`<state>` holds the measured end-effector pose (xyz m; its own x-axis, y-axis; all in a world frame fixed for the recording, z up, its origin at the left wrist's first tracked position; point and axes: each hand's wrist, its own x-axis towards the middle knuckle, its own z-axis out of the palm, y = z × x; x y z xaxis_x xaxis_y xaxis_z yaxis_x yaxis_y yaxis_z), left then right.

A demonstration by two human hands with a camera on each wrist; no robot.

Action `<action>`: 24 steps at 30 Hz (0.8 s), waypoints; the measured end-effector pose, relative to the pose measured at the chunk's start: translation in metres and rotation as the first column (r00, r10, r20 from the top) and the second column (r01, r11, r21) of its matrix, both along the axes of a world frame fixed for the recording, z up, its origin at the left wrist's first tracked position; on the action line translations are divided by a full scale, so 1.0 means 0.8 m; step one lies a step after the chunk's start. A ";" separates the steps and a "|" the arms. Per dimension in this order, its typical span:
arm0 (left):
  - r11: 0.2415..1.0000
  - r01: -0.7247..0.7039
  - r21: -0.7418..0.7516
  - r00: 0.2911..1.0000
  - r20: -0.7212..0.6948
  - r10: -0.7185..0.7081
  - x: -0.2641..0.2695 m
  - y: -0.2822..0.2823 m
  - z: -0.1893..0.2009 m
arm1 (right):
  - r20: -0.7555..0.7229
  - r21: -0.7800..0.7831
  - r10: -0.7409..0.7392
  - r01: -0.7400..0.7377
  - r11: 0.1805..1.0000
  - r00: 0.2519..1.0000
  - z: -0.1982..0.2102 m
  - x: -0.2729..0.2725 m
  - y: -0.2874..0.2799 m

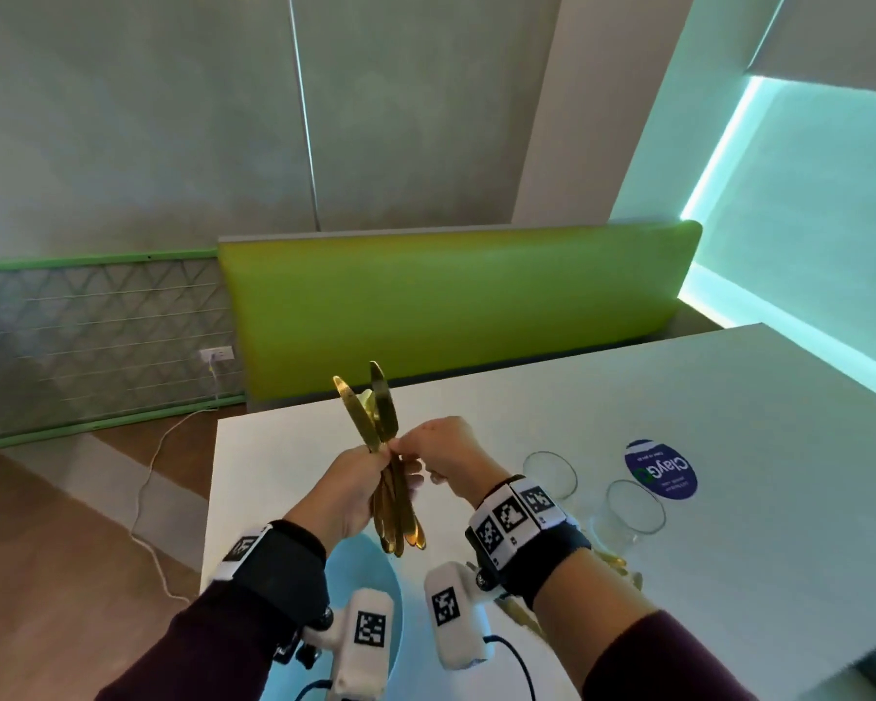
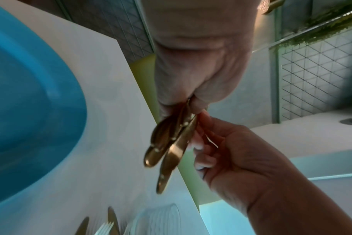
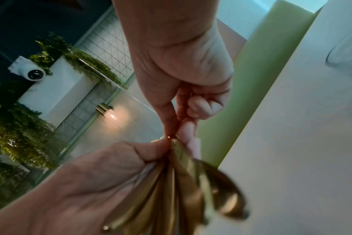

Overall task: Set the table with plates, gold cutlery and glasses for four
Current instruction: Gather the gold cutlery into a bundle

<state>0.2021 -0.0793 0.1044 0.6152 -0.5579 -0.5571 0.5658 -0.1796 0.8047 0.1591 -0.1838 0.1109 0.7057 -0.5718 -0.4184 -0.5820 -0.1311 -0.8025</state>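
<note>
My left hand (image 1: 370, 468) grips a bundle of gold cutlery (image 1: 384, 417) upright above the white table (image 1: 678, 397), knife blades pointing up and rounded ends hanging below the palm. My right hand (image 1: 406, 444) pinches one piece at the top of that grip. The left wrist view shows the gold cutlery (image 2: 171, 143) hanging from the left hand (image 2: 191, 79), the right hand (image 2: 203, 127) touching it. In the right wrist view the right hand (image 3: 177, 132) meets the left hand (image 3: 147, 152) over the gold cutlery (image 3: 181, 190). A blue plate (image 1: 375, 579) lies under my hands.
Two empty glasses (image 1: 549, 473) (image 1: 633, 508) stand right of my right wrist, near a round blue sticker (image 1: 661, 468). More gold cutlery (image 1: 615, 561) lies on the table by the glasses. A green bench back (image 1: 451, 306) runs along the table's far edge.
</note>
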 end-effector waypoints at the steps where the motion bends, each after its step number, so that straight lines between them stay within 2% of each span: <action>1: 1.000 0.012 -0.009 1.000 -0.008 -0.012 -0.010 -0.004 0.003 | 0.004 -0.033 -0.008 0.008 0.999 1.000 0.006 -0.013 -0.003; 6: 0.999 0.040 0.002 0.999 0.012 -0.040 -0.056 -0.031 0.022 | 0.015 -0.151 0.038 -0.035 0.988 0.999 0.031 -0.089 -0.030; 10: 1.000 0.014 -0.019 1.000 0.025 -0.013 -0.086 -0.047 0.033 | -0.155 -0.339 0.134 -0.180 0.923 0.979 0.035 -0.158 -0.069; 13: 1.000 0.022 0.000 0.999 0.042 -0.022 -0.104 -0.059 0.030 | -0.414 -0.367 0.226 -0.389 0.845 0.882 0.013 -0.205 -0.093; 16: 1.000 0.001 0.029 0.999 0.041 -0.002 -0.123 -0.072 0.019 | -0.633 -0.273 0.274 -0.541 0.795 0.724 -0.025 -0.241 -0.109; 19: 0.998 -0.022 0.056 0.999 0.027 0.020 -0.146 -0.083 0.005 | -0.757 -0.220 0.350 -0.719 0.659 0.552 -0.062 -0.273 -0.116; 20: 0.998 -0.031 0.062 0.999 0.022 0.030 -0.153 -0.086 -0.002 | -0.768 -0.245 0.350 -0.752 0.613 0.536 -0.076 -0.282 -0.119; 24: 0.994 -0.063 0.086 0.998 -0.001 0.063 -0.178 -0.089 -0.031 | -0.732 -0.378 0.327 -0.755 0.536 0.598 -0.124 -0.310 -0.136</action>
<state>0.0598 -0.1502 0.0799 0.6456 -0.4679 -0.6036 0.5809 -0.2122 0.7858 -0.0888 -0.2927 0.0113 0.7415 -0.4014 -0.5377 -0.4648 -0.8852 0.0199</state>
